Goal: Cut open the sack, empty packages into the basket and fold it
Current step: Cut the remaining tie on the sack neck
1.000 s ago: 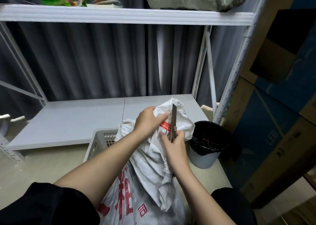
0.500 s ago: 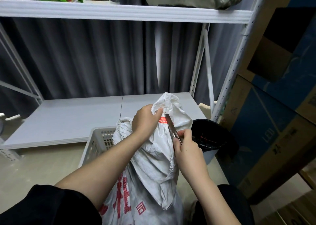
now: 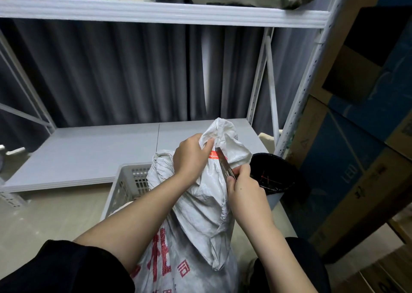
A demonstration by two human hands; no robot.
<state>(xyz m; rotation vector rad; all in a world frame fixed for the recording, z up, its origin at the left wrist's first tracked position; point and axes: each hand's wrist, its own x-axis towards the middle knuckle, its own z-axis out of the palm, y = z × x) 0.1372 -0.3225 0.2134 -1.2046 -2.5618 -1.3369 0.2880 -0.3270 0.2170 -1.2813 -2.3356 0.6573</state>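
The sack (image 3: 200, 214) hides most of the basket (image 3: 124, 188), so its inside cannot be seen. The right hand (image 3: 244, 191) covers the handle of the blade (image 3: 224, 162). The sack's red print (image 3: 160, 261) runs off the bottom edge. The small red label (image 3: 214, 155) is too blurred to read

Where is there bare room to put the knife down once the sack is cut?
The lower shelf is bare from its left end to the sack. The floor left of the basket is bare too. It is crowded on the right: the bin sits by the right hand, with boxes beyond it. The upper shelf carries bags.
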